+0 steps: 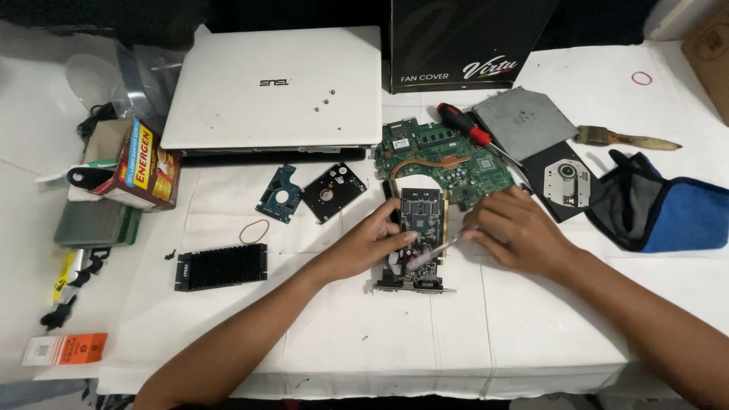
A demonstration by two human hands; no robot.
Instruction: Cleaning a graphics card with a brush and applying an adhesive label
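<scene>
Desk [395, 342] under white cloth, parts spread across it.

Far edge, left of centre: closed white laptop [277, 87], a few loose screws on its lid. Black carton [463, 42] stands at the far edge beside it.

Right side: blue-and-black cloth [668, 212]. Grey drive cover [524, 121] and opened optical drive [566, 182] sit between the cloth and the green laptop motherboard [448, 156]. Red-handled screwdriver [467, 125] lies across the motherboard's far right corner. Old paintbrush [626, 139] further right.

Left of centre: black finned heatsink [222, 267]; hard drive [334, 191] and its blue circuit board [279, 193] nearer the laptop; rubber band [254, 231] between them and the heatsink. Battery box [148, 163] near the left edge.

Centre: black graphics card [421, 228], flat on the cloth, long axis running far-to-near, bracket end toward the near edge, far end just beside the motherboard.

Left hand [372, 243] comes in from the card's left, fingers curled and pressed on its left edge and face, pinning it. Right hand [516, 231] sits just off the card's right edge, fingers closed on a thin light-coloured tool [437, 249], probably a small brush; can't tell for sure. Tool slants down-left from the right hand, tip on the lower half of the card, close to the left fingertips.

Key geometry: card lies between both hands, left hand on it, right hand touching only via the tool. Tool crosses the card's long axis at an angle.
</scene>
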